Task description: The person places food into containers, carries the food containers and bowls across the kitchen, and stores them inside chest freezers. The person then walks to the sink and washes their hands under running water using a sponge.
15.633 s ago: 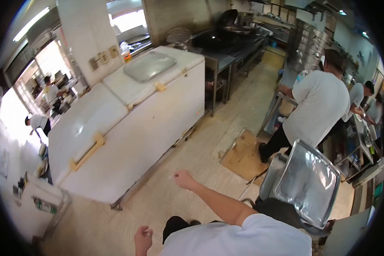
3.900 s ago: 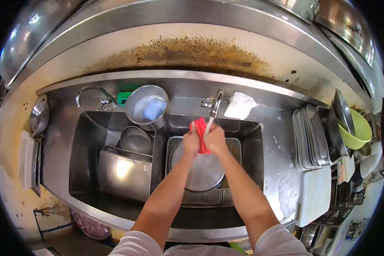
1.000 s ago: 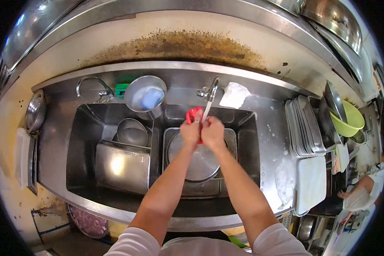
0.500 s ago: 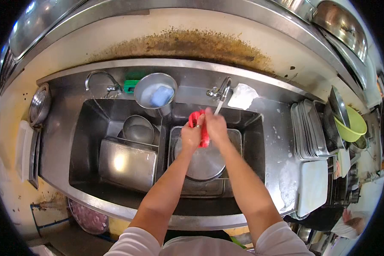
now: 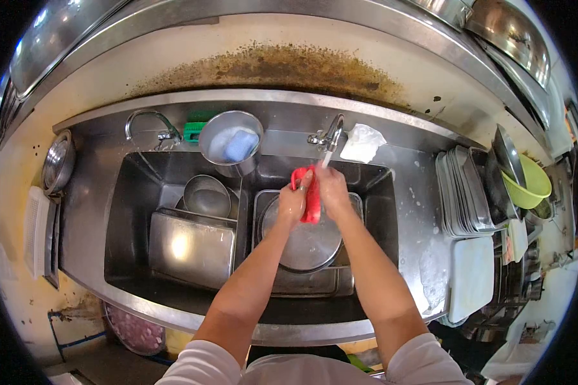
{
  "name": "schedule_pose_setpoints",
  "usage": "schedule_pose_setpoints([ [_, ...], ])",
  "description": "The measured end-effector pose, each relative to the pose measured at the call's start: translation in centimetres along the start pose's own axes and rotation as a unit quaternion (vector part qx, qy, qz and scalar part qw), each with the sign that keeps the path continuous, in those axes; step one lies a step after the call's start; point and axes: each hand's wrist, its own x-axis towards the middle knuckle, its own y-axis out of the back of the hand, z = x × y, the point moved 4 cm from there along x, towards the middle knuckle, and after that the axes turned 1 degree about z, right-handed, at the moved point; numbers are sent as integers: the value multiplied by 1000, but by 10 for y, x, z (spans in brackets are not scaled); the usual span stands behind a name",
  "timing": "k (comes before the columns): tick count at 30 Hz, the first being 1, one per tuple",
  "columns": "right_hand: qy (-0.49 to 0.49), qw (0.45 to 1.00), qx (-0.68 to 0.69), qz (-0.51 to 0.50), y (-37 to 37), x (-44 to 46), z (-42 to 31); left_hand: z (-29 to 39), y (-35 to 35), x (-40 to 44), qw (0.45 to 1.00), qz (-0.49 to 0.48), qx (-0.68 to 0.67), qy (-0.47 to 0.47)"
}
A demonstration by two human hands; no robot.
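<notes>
My left hand is closed round a red scrub brush with a looped handle, held over the right sink basin. Pressed against the brush's right side is my right hand, its fingers curled and partly hidden. Water from the right tap runs down onto that hand and the brush. Below both hands a round metal lid or pan lies on rectangular trays in the basin.
The left basin holds a metal tray and a round bowl. A pot with a blue sponge stands behind the divider, beside a green object. A white cloth, stacked trays and a white board are on the right.
My right hand has shifted from the top of the brush to its right side, under the running water. The view has moved slightly. The person at lower right is no longer visible.
</notes>
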Motion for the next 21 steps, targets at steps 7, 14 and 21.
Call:
schedule_pose_setpoints([
  [7, 243, 943, -200, 109, 20, -38, -8, -11, -19, 24, 996, 14, 83, 20],
  [14, 221, 948, -206, 101, 17, -23, 6, 3, -52, 4, 916, -145, -352, 126],
  [21, 208, 922, -272, 182, 21, -21, -13, -3, -57, 5, 951, -61, -302, -11],
])
